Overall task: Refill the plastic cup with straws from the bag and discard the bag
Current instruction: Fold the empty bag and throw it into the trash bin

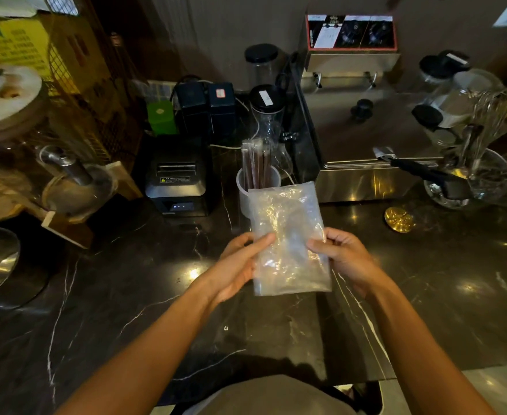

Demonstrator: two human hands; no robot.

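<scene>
Hands come first in view: the left hand (240, 265) and the right hand (343, 259) hold the bag (288, 238) between them, above the dark marble surface (126, 310). Left fingers (261, 242) lie closed along the bag's left edge, thumb behind; right fingers (321, 248) pinch its right edge. Each hand has hold of the plastic, neither is spread open. The bag looks flat, crumpled and clear, and no straws show inside it, so it seems empty.

Just beyond the fingers, partly hidden behind the bag's top edge, stands the plastic cup (244, 187). Wrapped dark straws (256, 163) stand upright in it, reaching well above the rim. Further beyond and to the left of the fingers sits a receipt printer (177, 178); beyond and to the right, a steel machine (360, 145).

Judging by this, the refill appears done. What is left is discarding the bag; no bin is in view.
</scene>
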